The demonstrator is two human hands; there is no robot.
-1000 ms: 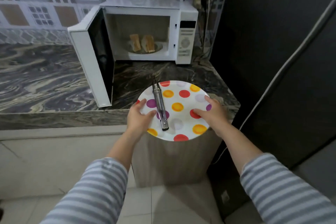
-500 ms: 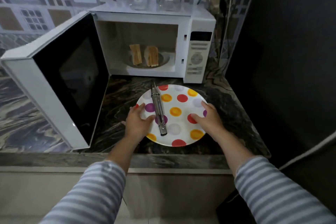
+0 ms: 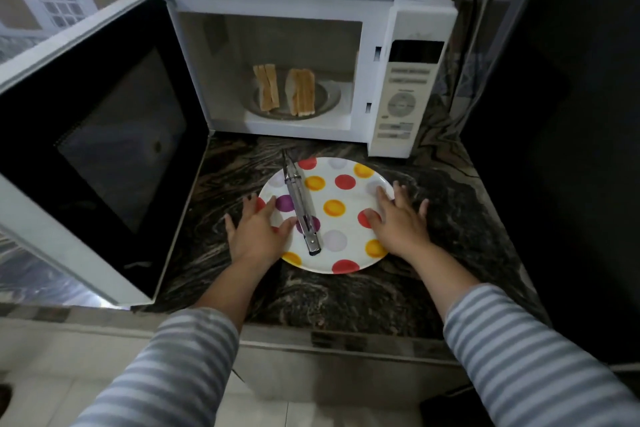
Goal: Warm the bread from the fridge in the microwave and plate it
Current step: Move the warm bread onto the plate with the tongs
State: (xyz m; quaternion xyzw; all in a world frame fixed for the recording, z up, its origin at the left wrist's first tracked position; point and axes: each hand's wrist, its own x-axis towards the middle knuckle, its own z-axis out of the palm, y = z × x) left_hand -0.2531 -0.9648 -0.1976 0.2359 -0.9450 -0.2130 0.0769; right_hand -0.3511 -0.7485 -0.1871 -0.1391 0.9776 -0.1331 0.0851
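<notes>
Left hand (image 3: 258,234) and right hand (image 3: 398,222), fingers spread flat, flank the round, glossy polka-dot plate (image 3: 346,218) on the veined stone counter (image 3: 346,295), slim metal tongs (image 3: 300,210) between them, bread slices (image 3: 284,88) upright beyond in the open microwave (image 3: 408,45).

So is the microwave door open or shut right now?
Open. The microwave door is swung wide to the left, and the bread stands in view inside the microwave.

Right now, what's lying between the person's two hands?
In the head view, the polka-dot plate spans the gap between the left hand and right hand, with metal tongs lying on its left half.
</notes>
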